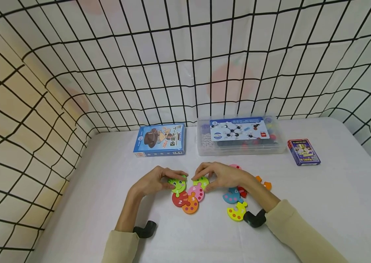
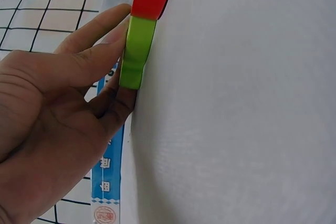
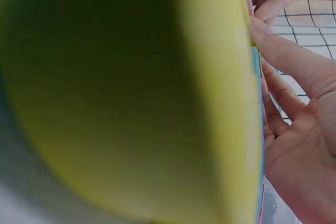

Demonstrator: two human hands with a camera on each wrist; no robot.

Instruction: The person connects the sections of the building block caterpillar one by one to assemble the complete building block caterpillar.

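Wooden caterpillar puzzle pieces form a curved chain mid-table. My left hand (image 1: 154, 180) pinches the green face piece (image 1: 179, 185) at its left end, with thumb and fingers at its edge. Joined to it are a red piece marked 2 (image 1: 179, 199), an orange piece marked 3 (image 1: 190, 205) and a pink piece marked 4 (image 1: 196, 193). At the chain's upper right my right hand (image 1: 223, 175) holds a green piece (image 1: 201, 181) between thumb and fingers. The left wrist view shows the green piece's edge (image 2: 138, 51) against the fingers. A blurred yellow piece (image 3: 226, 129) fills much of the right wrist view.
Under and beside the right forearm lie a blue piece (image 1: 232, 196), a yellow piece (image 1: 236, 212) and orange pieces (image 1: 267, 185). Behind stand a blue game box (image 1: 160, 140), a clear plastic case (image 1: 238, 148) and a small card box (image 1: 303, 152). Black netting (image 1: 190, 65) borders the table.
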